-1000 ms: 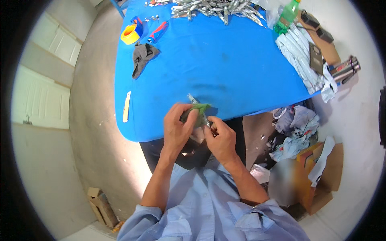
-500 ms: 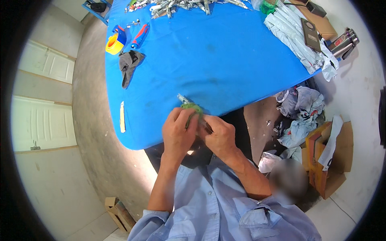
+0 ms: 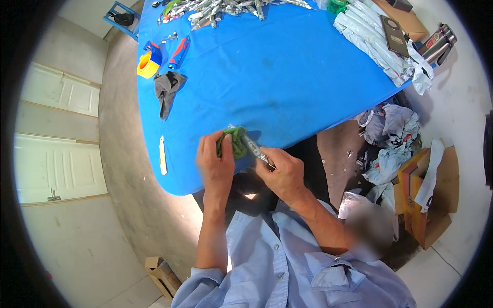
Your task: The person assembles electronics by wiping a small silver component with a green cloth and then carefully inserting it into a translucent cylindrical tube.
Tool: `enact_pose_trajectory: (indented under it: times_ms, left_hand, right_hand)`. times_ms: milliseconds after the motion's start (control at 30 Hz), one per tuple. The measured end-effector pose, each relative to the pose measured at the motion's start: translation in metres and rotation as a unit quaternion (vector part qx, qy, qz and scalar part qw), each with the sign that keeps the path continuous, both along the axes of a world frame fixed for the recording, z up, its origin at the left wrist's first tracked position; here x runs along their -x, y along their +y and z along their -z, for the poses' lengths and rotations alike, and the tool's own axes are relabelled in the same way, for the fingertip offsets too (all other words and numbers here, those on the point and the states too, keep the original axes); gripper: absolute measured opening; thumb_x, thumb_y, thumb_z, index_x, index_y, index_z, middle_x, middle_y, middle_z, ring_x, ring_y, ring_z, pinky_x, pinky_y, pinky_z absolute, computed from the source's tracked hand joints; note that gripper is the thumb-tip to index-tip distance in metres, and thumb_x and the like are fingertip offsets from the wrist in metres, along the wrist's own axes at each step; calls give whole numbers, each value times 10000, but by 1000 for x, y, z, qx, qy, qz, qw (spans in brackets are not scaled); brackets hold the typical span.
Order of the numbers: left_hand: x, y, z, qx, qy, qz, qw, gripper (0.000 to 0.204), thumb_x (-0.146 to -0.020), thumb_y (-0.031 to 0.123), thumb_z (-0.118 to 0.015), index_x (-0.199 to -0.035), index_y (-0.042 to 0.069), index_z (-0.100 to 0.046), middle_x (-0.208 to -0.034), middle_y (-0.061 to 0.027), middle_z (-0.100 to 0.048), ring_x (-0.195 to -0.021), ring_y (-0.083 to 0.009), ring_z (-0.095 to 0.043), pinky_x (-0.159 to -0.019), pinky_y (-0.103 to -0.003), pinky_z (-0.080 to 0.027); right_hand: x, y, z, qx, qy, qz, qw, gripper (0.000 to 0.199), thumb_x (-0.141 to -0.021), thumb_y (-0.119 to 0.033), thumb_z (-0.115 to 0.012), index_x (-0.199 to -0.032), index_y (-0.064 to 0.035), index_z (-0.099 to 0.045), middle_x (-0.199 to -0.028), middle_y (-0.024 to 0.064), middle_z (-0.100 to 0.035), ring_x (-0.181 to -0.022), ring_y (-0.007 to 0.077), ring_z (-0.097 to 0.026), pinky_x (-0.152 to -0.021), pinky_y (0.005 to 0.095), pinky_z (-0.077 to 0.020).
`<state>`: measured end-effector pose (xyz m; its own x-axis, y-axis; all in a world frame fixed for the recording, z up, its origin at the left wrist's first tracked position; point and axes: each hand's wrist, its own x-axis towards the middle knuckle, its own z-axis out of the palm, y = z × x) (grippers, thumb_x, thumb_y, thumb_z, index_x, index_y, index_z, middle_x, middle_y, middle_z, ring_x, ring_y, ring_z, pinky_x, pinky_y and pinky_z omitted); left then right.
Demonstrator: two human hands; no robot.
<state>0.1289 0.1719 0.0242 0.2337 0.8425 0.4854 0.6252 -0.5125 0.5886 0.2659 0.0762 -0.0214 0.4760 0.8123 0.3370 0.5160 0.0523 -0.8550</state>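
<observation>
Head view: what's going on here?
The left hand holds a green cloth over the far part of a slim silvery tool, while the right hand grips its near end. Both hands are at the near edge of the blue table. A pile of silvery pieces lies at the far end.

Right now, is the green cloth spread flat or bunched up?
Bunched up: the green cloth is crumpled into a wad in the left hand.
</observation>
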Motion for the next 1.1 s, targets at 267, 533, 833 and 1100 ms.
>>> enact_pose_trajectory:
  times_ms: [267, 533, 833, 1100]
  left_hand:
    - [-9, -39, -2, 11, 18, 83, 996, 176, -900, 18, -798, -1059, 7, -725, -977, -159, -713, -873, -346, -714, -759, -417, -574]
    - [-29, -22, -3, -12, 83, 66, 994, 138, -916, 46, -786, -1035, 26, -719, -976, -154, -708, -875, -358, -700, -742, -437, -561]
    - [-4, 9, 10, -55, 64, -17, 996, 115, -959, 76, -762, -1038, 13, -708, -969, -168, -696, -885, -379, -685, -767, -452, -551]
    - [0, -15, -15, -23, 26, -15, 999, 139, -942, 53, -787, -1050, -2, -717, -992, -159, -721, -886, -315, -717, -782, -401, -564]
  right_hand:
    - [-1, -3, -1, -4, 6, -16, 1000, 232, -837, -146, -842, -1035, -95, -732, -863, 132, -730, -757, 346, -727, -641, 436, -573]
    - [-2, -4, -1, 5, -18, -15, 1000, 227, -843, -163, -836, -1034, -97, -732, -872, 126, -732, -762, 341, -727, -645, 440, -573]
    - [1, 0, -1, -19, -9, 2, 1000, 230, -819, -111, -828, -1037, -99, -757, -866, 96, -730, -736, 313, -725, -633, 410, -570]
    - [1, -1, 0, -5, -8, 4, 1000, 222, -831, -123, -830, -1037, -98, -751, -869, 107, -728, -735, 328, -721, -626, 420, -565]
